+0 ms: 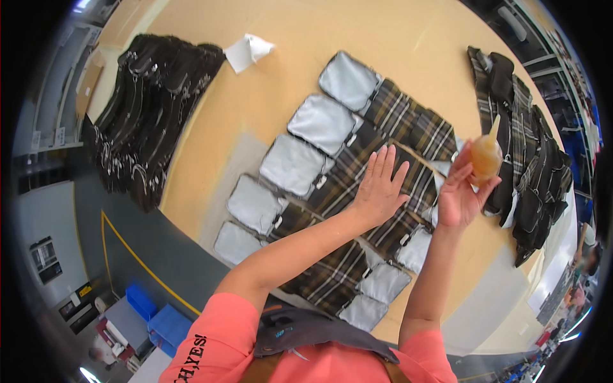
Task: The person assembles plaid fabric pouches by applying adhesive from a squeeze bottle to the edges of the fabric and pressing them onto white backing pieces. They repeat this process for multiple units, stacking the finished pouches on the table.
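Note:
My left hand (pixel 382 191) lies flat, fingers stretched, on a dark plaid fabric piece (pixel 345 175) near the middle of the table. In my right hand (pixel 461 203) is a squeeze bottle (pixel 486 158) of amber liquid, its thin nozzle tilted upward. Fingers and thumb wrap around its lower part, above the table. Several plaid pieces lie overlapped in a slanting row under and around my left hand. Silvery padded panels (pixel 295 164) with rounded corners stick out on their left side. More silvery panels (pixel 385 283) show at their lower right.
At the far left of the tan table (pixel 287 38) rests a heap of black pieces with zippers (pixel 156 108). A crumpled white sheet (pixel 246 52) lies beside it. Stacked plaid and black pieces (pixel 520 159) line the right side. Blue bins (pixel 167 325) stand beyond the table, lower left.

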The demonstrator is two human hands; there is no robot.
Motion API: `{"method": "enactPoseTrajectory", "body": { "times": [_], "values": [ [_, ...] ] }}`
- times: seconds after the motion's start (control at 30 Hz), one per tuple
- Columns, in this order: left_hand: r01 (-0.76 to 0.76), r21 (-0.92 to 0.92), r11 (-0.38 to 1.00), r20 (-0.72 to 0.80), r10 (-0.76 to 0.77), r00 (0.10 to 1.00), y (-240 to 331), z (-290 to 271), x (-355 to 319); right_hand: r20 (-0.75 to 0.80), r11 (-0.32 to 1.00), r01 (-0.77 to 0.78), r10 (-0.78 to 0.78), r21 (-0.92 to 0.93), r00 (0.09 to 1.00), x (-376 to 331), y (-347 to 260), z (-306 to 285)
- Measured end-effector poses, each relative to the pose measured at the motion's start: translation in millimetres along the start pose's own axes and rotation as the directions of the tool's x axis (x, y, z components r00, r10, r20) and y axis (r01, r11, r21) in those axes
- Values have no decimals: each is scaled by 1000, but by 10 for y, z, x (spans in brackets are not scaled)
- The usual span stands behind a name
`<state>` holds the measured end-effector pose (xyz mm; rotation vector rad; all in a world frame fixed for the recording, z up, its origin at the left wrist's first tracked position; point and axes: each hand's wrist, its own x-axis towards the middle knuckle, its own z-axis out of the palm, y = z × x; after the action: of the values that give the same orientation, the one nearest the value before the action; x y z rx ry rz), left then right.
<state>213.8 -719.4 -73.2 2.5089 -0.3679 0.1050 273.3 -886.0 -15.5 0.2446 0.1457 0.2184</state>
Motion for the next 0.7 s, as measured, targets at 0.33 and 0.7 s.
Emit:
{"method": "enactPoseTrajectory", "body": {
  "times": [0.33,0.7],
  "values": [
    [131,140,981,-114,-115,987,-635,226,1141,-27,911,232,-256,-341,966,-217,-283,-65],
    [70,213,975,-46,-62,997,-581,399,1008,-96,721,319,-470,-615,878,-211,-152,-91]
  ]
}}
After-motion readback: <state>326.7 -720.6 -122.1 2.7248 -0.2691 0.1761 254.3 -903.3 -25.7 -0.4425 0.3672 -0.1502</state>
